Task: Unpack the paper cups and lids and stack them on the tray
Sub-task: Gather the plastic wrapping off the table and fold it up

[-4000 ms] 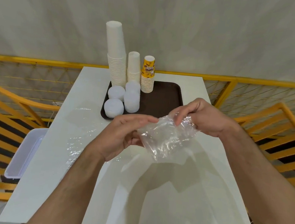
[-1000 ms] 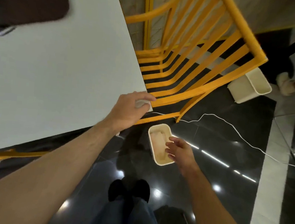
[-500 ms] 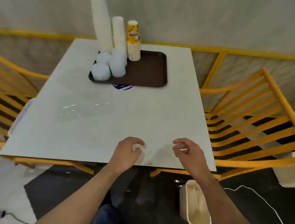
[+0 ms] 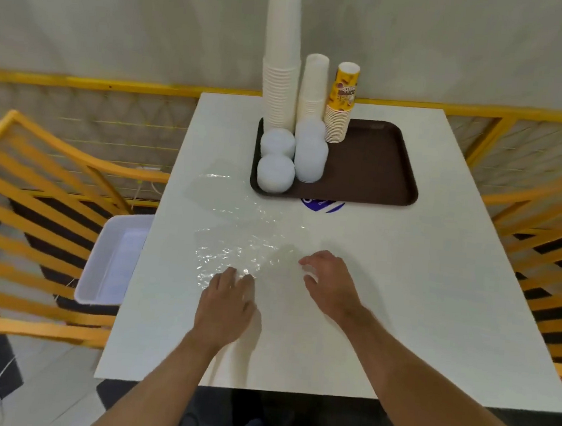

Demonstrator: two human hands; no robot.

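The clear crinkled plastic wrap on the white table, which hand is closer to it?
Left. The left hand has its fingertips on the clear crinkled plastic wrap; the right hand sits just beside its right edge.

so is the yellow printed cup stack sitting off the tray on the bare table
No, the yellow printed cup stack stands on the brown tray, at its back edge beside the white cup stacks.

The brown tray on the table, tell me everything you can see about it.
The brown tray is a dark, smooth, plastic-looking rectangle with rounded corners and a low raised rim. It lies flat at the far end of the white table. Its left part carries three upright stacks of paper cups, two white and one yellow-printed, with stacks of white lids in front. Its right part is bare. Its near edge partly covers a blue mark. Neither hand touches it.
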